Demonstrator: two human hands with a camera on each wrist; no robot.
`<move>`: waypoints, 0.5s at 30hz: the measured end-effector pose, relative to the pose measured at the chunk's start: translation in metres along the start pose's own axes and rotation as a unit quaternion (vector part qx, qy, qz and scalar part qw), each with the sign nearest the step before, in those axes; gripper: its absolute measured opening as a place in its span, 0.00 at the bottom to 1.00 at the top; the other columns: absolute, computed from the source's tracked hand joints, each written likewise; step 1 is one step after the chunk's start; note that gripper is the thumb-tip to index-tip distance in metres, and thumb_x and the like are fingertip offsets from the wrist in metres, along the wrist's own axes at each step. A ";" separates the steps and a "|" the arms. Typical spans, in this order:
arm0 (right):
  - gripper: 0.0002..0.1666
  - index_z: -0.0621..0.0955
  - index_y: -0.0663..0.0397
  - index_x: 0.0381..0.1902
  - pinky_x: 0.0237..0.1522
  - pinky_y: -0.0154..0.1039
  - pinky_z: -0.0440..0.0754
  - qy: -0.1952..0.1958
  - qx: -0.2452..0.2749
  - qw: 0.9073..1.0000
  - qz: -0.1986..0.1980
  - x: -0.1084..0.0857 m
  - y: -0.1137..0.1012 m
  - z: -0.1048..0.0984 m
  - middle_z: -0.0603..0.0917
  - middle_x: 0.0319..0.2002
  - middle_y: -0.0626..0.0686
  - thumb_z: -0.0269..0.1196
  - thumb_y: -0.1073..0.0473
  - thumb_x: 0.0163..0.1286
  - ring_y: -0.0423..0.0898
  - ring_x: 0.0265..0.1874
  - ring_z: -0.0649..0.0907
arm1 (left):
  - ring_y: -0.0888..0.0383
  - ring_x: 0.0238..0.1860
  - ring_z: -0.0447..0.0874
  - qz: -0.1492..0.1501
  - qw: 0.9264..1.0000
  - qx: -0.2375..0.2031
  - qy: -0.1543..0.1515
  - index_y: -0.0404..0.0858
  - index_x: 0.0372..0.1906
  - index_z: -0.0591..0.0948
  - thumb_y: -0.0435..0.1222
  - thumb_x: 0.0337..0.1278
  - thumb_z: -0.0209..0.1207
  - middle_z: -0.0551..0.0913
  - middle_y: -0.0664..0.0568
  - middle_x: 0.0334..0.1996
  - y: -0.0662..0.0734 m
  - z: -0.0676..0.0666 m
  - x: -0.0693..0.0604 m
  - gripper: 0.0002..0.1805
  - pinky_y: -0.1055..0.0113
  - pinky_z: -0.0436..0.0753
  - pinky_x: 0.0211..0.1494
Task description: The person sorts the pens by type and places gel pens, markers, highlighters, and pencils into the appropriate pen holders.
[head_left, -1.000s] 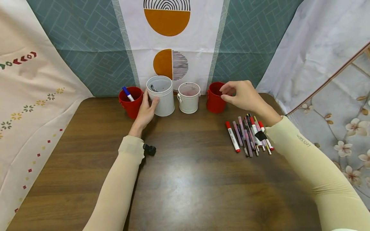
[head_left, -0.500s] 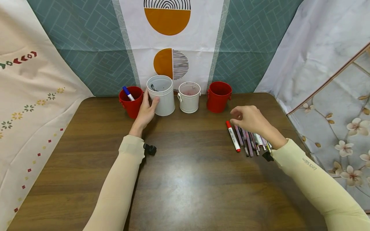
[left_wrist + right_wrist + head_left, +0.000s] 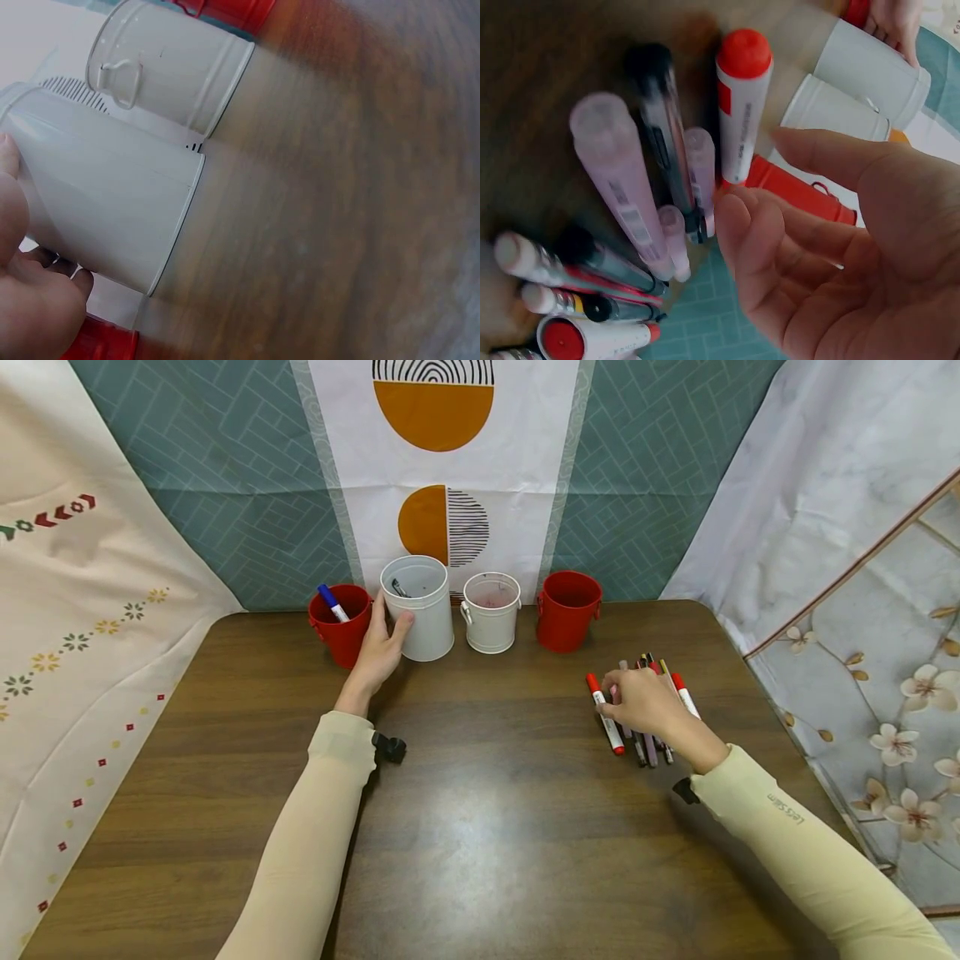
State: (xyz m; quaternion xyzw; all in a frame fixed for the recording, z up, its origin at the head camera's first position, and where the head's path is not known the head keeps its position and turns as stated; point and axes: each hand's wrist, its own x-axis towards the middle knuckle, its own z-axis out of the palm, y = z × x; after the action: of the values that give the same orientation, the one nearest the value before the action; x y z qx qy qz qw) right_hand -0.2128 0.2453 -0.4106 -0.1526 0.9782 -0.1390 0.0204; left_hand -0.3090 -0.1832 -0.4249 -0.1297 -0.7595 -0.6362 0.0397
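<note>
Altogether, four pails line the desk [image 3: 450, 827]: left red pail [image 3: 347, 645] with one blue-capped marker [image 3: 333, 604], tall white pail [image 3: 432, 631], small white pail [image 3: 492, 628], right red pail [image 3: 568, 618]. The left hand [image 3: 379, 652] clasps the tall one, fingers around it; a dark item [image 3: 401, 588] inside is indistinct. The right hand [image 3: 647, 703], fingers bent and parted from its thumb, partly hides the pens [image 3: 621, 184] lying on the desk, preventing a full count; contact is unclear.
</note>
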 end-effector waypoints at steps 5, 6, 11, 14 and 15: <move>0.18 0.87 0.64 0.47 0.23 0.41 0.76 -0.009 0.003 1.000 0.020 -0.001 -0.002 0.005 0.89 0.31 0.55 0.75 0.57 0.66 0.46 0.23 0.79 | 0.50 0.87 0.39 -0.004 1.000 0.002 -0.002 0.40 0.87 0.42 0.41 0.80 0.56 0.46 0.45 0.87 0.001 0.001 0.000 0.46 0.50 0.44 0.88; 0.18 0.87 0.64 0.47 0.22 0.40 0.76 -0.010 0.004 1.000 0.022 -0.001 -0.002 0.006 0.89 0.32 0.57 0.75 0.57 0.66 0.47 0.23 0.79 | 0.50 0.87 0.39 -0.004 1.000 0.002 -0.003 0.40 0.87 0.42 0.41 0.80 0.56 0.46 0.45 0.87 0.001 0.001 0.000 0.46 0.50 0.45 0.88; 0.14 0.87 0.64 0.43 0.22 0.39 0.75 -0.016 0.014 1.000 0.024 -0.001 -0.004 0.009 0.85 0.26 0.53 0.74 0.59 0.66 0.47 0.22 0.77 | 0.50 0.87 0.40 -0.008 1.000 0.001 -0.004 0.40 0.87 0.42 0.41 0.80 0.56 0.46 0.45 0.87 0.002 0.001 0.000 0.46 0.50 0.45 0.88; 0.12 0.88 0.62 0.41 0.22 0.39 0.75 -0.022 0.021 0.999 0.022 -0.001 -0.006 0.011 0.83 0.23 0.49 0.74 0.59 0.67 0.46 0.21 0.78 | 0.50 0.87 0.40 -0.011 1.000 -0.001 -0.003 0.41 0.88 0.42 0.42 0.80 0.56 0.47 0.46 0.87 0.001 0.001 0.000 0.46 0.49 0.45 0.88; 0.11 0.88 0.62 0.41 0.21 0.39 0.75 -0.023 0.024 0.999 0.022 -0.001 -0.006 0.011 0.83 0.22 0.49 0.74 0.59 0.67 0.46 0.21 0.78 | 0.50 0.87 0.40 -0.012 1.000 -0.002 -0.003 0.41 0.88 0.42 0.42 0.79 0.56 0.47 0.46 0.87 0.001 0.001 0.000 0.46 0.49 0.45 0.88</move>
State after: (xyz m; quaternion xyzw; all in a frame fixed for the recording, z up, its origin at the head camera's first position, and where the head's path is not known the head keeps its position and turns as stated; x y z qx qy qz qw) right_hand -0.2091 0.2371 -0.4198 -0.1341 0.9769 -0.1588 0.0501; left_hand -0.3086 -0.1824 -0.4239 -0.1226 -0.7600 -0.6375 0.0299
